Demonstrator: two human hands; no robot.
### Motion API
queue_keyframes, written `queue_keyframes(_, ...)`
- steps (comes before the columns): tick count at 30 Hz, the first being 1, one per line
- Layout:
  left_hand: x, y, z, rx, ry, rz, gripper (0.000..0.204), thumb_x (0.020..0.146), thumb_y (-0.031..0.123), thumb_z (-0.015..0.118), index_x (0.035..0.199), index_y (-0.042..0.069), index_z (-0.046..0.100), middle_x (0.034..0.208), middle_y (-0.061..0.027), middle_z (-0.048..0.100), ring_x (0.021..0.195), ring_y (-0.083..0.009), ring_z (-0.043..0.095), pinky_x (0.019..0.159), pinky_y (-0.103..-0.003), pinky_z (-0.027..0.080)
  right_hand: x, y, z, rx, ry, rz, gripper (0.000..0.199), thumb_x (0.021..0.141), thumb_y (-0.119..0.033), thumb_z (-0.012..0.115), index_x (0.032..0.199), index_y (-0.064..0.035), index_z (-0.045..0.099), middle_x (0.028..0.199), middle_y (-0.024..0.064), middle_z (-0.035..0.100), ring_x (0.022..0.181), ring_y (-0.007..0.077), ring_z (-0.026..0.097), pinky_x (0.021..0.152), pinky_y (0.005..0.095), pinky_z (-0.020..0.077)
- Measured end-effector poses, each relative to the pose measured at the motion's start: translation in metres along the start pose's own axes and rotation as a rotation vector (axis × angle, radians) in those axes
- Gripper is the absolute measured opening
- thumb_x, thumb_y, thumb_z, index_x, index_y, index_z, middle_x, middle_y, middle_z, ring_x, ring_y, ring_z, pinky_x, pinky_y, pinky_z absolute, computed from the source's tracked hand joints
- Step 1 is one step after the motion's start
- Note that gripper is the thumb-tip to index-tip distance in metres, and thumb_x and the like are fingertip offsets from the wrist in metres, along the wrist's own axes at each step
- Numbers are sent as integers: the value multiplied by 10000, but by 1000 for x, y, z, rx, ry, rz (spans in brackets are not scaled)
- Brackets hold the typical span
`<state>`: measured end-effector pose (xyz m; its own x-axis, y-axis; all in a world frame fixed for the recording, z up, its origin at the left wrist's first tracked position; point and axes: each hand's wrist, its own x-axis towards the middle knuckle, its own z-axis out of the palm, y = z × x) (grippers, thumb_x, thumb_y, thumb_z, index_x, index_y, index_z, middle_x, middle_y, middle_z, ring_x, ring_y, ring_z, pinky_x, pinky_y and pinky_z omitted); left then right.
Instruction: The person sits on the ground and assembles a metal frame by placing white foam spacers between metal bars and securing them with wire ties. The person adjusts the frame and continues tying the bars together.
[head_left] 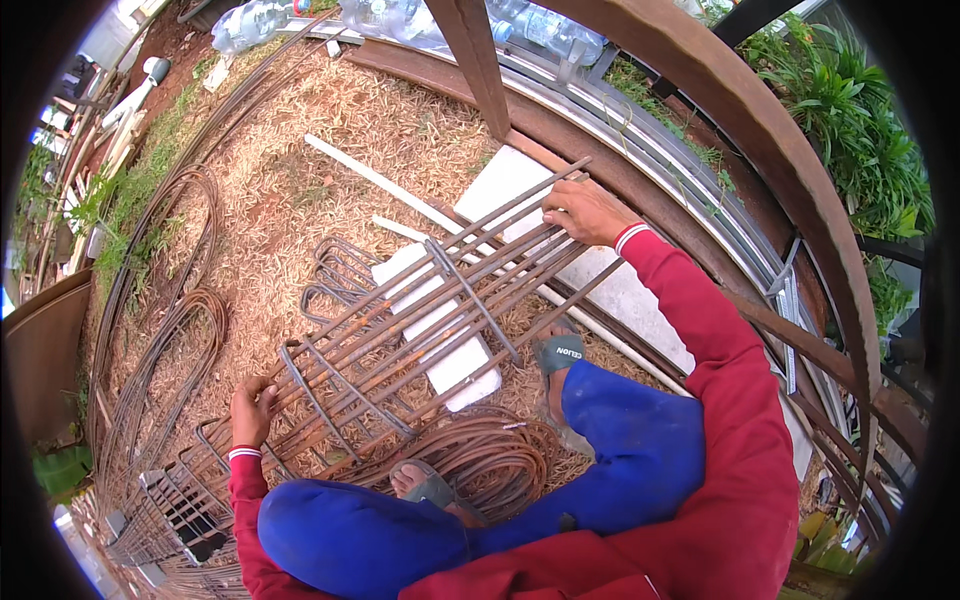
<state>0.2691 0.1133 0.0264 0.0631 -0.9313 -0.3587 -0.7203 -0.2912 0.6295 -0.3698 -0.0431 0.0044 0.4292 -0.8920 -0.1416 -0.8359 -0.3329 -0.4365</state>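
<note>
A long cage of rusty steel reinforcing bars lies slantwise in front of me, its bar ends at the upper right. Bent steel stirrups cross it: one stirrup is near the bar ends, another stirrup farther left. My right hand is closed over bars close to their ends, its fingertips curled around them. At the cage's left side, my left hand has curled fingers around an outer bar, just beside a stirrup; part of that grip is hidden.
Under the cage lie a white slab and loose bent stirrups. A coil of rusty rod sits by my feet. White pipe crosses the straw-covered ground. A curved rusty beam arches at right; plastic bottles lie beyond.
</note>
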Motion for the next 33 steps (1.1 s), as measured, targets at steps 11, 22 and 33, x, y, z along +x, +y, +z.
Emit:
queue_keyframes(11,14,-26,13,-213,41,-90,137,937,91,707,957,-44,723,796,-24,668,747,-90,589,688,-277,496,30,-42,21,-255,177,-201,167,839,-201,732,906,-54,689,910,108,617,934,298,636,865,432,498)
queue_keyframes(22,17,-23,16,-315,11,-114,144,940,108,713,946,-35,698,777,4,643,703,-77,568,632,-256,485,22,-54,34,-292,137,-114,239,887,-207,714,1091,-83,691,1004,110,671,1024,299,659,897,442,482)
queue_keyframes(33,14,-36,22,-164,27,11,148,950,103,700,886,-25,663,747,21,589,681,-65,500,602,-254,439,30,-39,35,-122,-62,-107,206,984,-292,603,1030,-97,649,1019,98,647,1061,265,606,964,435,382)
